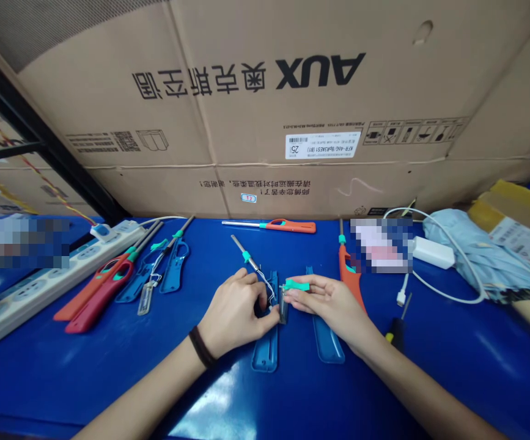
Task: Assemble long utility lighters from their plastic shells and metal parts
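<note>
One white power strip (49, 287) runs along the left side of the blue tabletop (85, 385), and beside it lie two red-and-orange utility lighters (99, 293), two blue plastic shell halves (175, 266), and a small clear sleeve (144, 300) trailing thin wire. Farther right, the left hand (232, 315) curls its fingers closed around a dark part at the base of a metal lighter wand (246, 256); the exact hold is partly hidden. The wand's long axis slants away from that grip, up and to the left, with its teal collar partway along and fine white wires (270, 292) running down toward the fingers. Just right of it, the right hand (331, 305) pinches a teal trigger piece (298, 285) between thumb and fingertips, holding it nearly level with its end pointing toward the wires. A small metal part (283, 307) stands between the two hands, close to both. Two open blue handle shells (265, 349) (327, 341) lie below the hands, one under each. Farther right are an orange lighter (349, 269), a white power adapter (434, 252), a screwdriver (397, 333), and a folded grey-blue umbrella (471, 260).
</note>
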Action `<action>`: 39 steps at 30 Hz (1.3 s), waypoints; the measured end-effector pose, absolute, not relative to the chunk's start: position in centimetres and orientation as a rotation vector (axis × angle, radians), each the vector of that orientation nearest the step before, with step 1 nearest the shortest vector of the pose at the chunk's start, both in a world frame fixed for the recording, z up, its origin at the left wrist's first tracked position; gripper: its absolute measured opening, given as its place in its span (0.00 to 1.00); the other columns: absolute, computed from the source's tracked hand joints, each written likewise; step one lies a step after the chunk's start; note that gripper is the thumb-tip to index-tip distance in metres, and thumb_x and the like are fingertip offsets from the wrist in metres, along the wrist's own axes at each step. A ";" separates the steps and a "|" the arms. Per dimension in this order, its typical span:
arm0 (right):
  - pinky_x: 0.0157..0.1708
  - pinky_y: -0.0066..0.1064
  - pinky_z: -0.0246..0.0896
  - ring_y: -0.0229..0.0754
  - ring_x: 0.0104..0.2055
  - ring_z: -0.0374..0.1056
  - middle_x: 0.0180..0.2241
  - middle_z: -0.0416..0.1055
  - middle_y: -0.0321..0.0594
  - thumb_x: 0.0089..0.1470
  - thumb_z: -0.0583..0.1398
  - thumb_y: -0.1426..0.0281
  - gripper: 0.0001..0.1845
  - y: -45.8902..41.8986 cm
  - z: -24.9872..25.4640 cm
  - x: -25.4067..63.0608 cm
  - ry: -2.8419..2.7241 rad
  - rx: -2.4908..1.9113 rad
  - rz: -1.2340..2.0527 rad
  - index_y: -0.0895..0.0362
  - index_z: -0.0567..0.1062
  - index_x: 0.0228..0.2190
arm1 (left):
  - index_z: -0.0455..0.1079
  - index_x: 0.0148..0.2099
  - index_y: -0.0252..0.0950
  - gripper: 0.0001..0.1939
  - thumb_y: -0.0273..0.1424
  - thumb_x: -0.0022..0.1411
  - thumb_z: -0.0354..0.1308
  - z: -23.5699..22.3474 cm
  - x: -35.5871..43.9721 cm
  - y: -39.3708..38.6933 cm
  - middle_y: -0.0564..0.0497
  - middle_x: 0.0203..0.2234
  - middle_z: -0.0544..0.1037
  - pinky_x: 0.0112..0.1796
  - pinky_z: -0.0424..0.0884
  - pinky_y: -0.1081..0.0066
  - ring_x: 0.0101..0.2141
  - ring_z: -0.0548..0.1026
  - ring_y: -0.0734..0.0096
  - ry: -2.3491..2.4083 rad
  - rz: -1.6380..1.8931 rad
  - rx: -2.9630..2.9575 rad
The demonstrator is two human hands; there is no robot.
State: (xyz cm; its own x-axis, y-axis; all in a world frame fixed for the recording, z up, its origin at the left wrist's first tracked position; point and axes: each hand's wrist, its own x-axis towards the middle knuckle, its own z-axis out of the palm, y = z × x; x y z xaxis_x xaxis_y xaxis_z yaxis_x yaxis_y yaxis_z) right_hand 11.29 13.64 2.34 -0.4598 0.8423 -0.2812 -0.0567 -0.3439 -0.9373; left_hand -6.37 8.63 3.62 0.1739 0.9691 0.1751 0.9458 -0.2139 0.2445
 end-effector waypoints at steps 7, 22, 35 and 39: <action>0.41 0.39 0.72 0.47 0.37 0.75 0.33 0.77 0.46 0.39 0.68 0.59 0.25 13.6 2.2 11.3 -1.325 -1.049 1.840 0.61 0.77 0.38 | 0.66 0.20 0.38 0.08 0.32 0.49 0.57 3.6 -6.1 8.7 0.51 0.20 0.73 0.36 0.64 0.65 0.27 0.67 0.65 1.872 0.602 2.243; 0.37 0.31 0.72 0.41 0.35 0.74 0.31 0.76 0.42 0.41 0.67 0.58 0.19 13.5 4.2 11.0 -1.427 -1.017 1.926 0.61 0.76 0.31 | 0.71 0.26 0.34 0.15 0.35 0.55 0.48 5.1 -8.8 7.1 0.51 0.23 0.78 0.32 0.68 0.74 0.27 0.74 0.71 1.592 0.793 1.595; 0.40 0.32 0.71 0.41 0.34 0.76 0.28 0.78 0.40 0.39 0.69 0.63 0.18 16.8 4.3 9.4 -1.657 -0.962 2.136 0.59 0.69 0.27 | 0.71 0.31 0.34 0.12 0.37 0.57 0.52 3.2 -7.2 4.4 0.49 0.27 0.76 0.32 0.64 0.73 0.29 0.70 0.70 1.558 0.917 1.357; 0.39 0.37 0.72 0.44 0.34 0.76 0.28 0.78 0.40 0.42 0.67 0.59 0.18 17.8 3.8 9.2 -1.950 -0.897 1.898 0.59 0.76 0.32 | 0.71 0.33 0.34 0.12 0.37 0.58 0.52 2.7 -7.6 4.5 0.50 0.27 0.76 0.32 0.64 0.73 0.29 0.71 0.69 1.620 0.921 1.392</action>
